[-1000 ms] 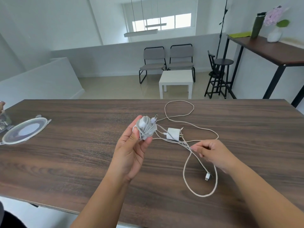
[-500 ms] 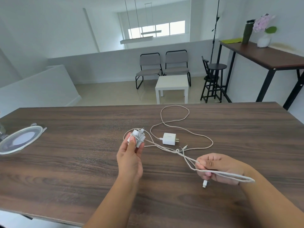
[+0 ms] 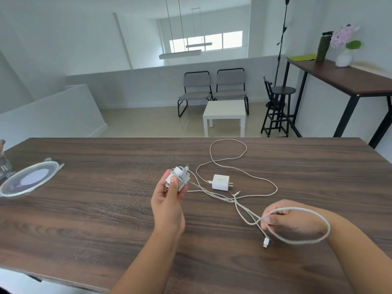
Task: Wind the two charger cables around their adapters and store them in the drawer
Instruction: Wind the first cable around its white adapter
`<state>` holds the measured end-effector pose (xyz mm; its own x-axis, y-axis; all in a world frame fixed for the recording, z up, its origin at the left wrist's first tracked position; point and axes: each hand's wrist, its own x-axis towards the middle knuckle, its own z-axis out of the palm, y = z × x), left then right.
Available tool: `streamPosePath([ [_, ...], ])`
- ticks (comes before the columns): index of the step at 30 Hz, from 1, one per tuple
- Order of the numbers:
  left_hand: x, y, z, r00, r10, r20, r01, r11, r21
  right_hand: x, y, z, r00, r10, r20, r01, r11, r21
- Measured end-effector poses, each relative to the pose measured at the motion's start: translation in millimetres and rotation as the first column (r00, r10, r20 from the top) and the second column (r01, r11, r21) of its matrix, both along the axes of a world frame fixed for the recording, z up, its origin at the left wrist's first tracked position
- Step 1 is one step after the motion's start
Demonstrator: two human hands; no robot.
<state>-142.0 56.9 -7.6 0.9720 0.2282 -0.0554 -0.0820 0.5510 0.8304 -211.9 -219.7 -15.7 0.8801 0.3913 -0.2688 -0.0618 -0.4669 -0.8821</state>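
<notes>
Over the last second you drew your right hand [image 3: 284, 219] back toward yourself and away from the middle of the worktop [image 3: 95, 219], taking the free tail of the first cable [image 3: 305, 209] with it. That tail, which had lain in a slack loop on the wood, now arched up and over your right wrist. Its white plug [image 3: 266, 242] hung just below your fingers. I judged this as pulling slack for the last turns, so the first winding was nearly done and nothing was yet stored.

Your left hand [image 3: 169, 200] gripped the first adapter [image 3: 177, 179], thumb across it, held just above the worktop. It looked like a small white block bundled in pale cord. Your right hand pinched the cable.

The second adapter [image 3: 220, 182] lay untouched just right of the bundle, its cable [image 3: 229, 145] sprawled in loose curves. No drawer was in view.
</notes>
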Motion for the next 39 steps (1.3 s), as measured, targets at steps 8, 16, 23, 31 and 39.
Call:
streamPosePath([
  [8,-27,-7,10,0.971,-0.229,0.066,0.218,0.965,0.146,0,-28,72,0.600,-0.614,0.513,0.764,0.631,-0.139],
  [16,-35,-14,35,0.915,-0.383,0.124,0.379,0.924,0.053,39,118,26,0.927,-0.335,0.168,0.244,0.880,0.408],
  [23,-19,3,53,0.936,-0.317,0.152,0.311,0.948,0.064,43,148,22,0.842,-0.522,0.138,0.356,0.729,0.585],
  [31,-1,7,52,0.953,-0.231,0.198,0.171,0.945,0.279,30,149,40,0.707,-0.300,0.640,0.423,0.905,-0.042],
  [39,-5,4,37,0.927,-0.240,0.288,0.018,0.795,0.606,8,133,93,0.701,0.188,0.688,0.376,0.722,-0.581],
])
